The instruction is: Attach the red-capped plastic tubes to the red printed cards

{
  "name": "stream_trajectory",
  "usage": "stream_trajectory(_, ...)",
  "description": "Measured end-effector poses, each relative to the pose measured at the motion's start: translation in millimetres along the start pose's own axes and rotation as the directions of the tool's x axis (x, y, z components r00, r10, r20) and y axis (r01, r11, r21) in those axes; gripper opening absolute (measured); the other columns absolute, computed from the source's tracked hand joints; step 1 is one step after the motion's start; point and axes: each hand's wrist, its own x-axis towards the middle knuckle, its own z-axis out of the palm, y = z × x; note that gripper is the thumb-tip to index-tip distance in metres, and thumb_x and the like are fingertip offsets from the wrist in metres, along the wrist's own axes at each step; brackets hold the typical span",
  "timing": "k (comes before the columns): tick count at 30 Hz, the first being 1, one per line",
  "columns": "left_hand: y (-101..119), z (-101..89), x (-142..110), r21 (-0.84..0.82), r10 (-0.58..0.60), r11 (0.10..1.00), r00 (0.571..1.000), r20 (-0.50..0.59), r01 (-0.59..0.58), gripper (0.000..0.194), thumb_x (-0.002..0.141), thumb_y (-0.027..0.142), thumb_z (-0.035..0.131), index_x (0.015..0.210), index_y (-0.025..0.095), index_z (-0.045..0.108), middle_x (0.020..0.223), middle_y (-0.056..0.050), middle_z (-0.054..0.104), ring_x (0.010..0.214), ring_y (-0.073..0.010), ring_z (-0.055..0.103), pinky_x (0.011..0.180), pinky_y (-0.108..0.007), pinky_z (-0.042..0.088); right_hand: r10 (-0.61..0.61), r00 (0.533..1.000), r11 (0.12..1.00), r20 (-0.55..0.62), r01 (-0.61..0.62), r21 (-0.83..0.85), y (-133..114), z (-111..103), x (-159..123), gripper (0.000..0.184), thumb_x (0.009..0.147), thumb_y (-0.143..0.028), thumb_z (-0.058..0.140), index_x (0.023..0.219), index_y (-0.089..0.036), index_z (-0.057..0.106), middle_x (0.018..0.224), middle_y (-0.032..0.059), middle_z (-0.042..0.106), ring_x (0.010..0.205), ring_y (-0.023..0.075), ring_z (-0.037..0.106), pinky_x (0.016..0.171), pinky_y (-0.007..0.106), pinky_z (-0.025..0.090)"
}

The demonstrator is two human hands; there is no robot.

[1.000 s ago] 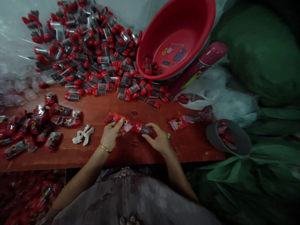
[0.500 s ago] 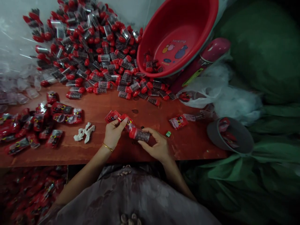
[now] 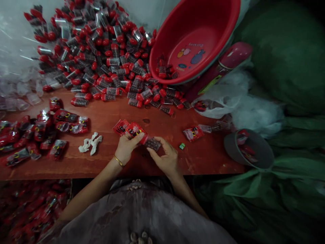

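Wrapper [image 3: 135, 129] and clear tube [image 3: 153, 143], seen in the head view, are held in contact above the table [image 3: 213, 157]. The wrapper, red and printed, is pinched near its lower edge between the thumb and fingers of the left hand [image 3: 125, 149]. The tube, filled with small dark pieces, is gripped at its outer end between the curved thumb and fingers of the right hand [image 3: 167, 158]; its inner end is hidden at the wrapper. Insertion of the tube is judged to be in hand, though the depth reached cannot be told. For the next move, the wrapper's mouth would need to be kept open and the tube pressed in along its length, without the thin film being creased or torn. A second red packet [image 3: 120, 126] is seen just beside the wrapper; loose tubes [image 3: 111, 91] are heaped beyond, and bulging packets [image 3: 39, 132] are grouped at the left.
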Motion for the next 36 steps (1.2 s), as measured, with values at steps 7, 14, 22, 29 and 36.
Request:
stream_trajectory(7,-2,8.3,-3,-0.085,0.023,0.996,1.000,-0.013,-0.024,0.038,0.044,0.041,0.084,0.062,0.013,0.064,0.057,0.001,0.063,0.048,-0.0062,0.051,0.052,-0.020,0.044,-0.020,0.999,0.998,-0.037,0.018,-0.052,-8,14,5,0.029,0.082,-0.029,0.057,0.110,-0.021,0.055,0.098,0.0080,0.069,0.090,0.0206,0.066,0.080,0.032,0.054)
stream_trajectory(14,1,10.5,-1,-0.114,0.148,0.982,0.989,-0.027,-0.150,0.033,0.053,0.039,0.081,0.064,0.014,0.064,0.059,0.002,0.063,0.058,-0.0097,0.058,0.063,-0.022,0.046,0.003,1.000,1.000,-0.014,-0.003,0.028,-18,14,8,0.025,0.081,-0.026,0.059,0.106,-0.022,0.057,0.093,0.0052,0.070,0.084,0.0176,0.066,0.078,0.028,0.053)
stream_trajectory(22,-8,18.0,-6,-0.023,0.173,0.985,0.980,0.102,-0.171,0.024,0.059,0.032,0.078,0.067,0.012,0.067,0.063,0.001,0.065,0.056,-0.0082,0.056,0.059,-0.021,0.047,0.228,0.973,0.937,-0.031,-0.211,0.278,-14,26,-2,0.033,0.077,-0.030,0.063,0.108,-0.021,0.059,0.098,0.0039,0.069,0.085,0.0166,0.066,0.077,0.028,0.053)
stream_trajectory(29,-9,15.3,-7,-0.007,0.084,0.996,0.987,0.140,-0.084,0.035,0.067,0.043,0.071,0.082,0.011,0.069,0.068,-0.005,0.068,0.048,-0.0104,0.055,0.039,-0.020,0.042,0.385,0.865,0.695,0.322,-0.501,0.515,-10,16,0,0.022,0.085,-0.037,0.054,0.092,-0.017,0.061,0.053,-0.0055,0.057,0.039,0.0062,0.047,0.043,0.018,0.041)
stream_trajectory(36,-9,13.6,-16,0.050,0.054,0.996,0.962,0.267,-0.070,0.042,0.061,0.045,0.074,0.087,0.012,0.068,0.064,-0.003,0.066,0.046,-0.0114,0.056,0.037,-0.021,0.044,0.437,0.858,0.639,0.270,-0.507,0.578,-10,23,-5,0.026,0.082,-0.043,0.056,0.083,-0.017,0.060,0.048,-0.0080,0.049,0.033,0.0047,0.039,0.034,0.017,0.031)
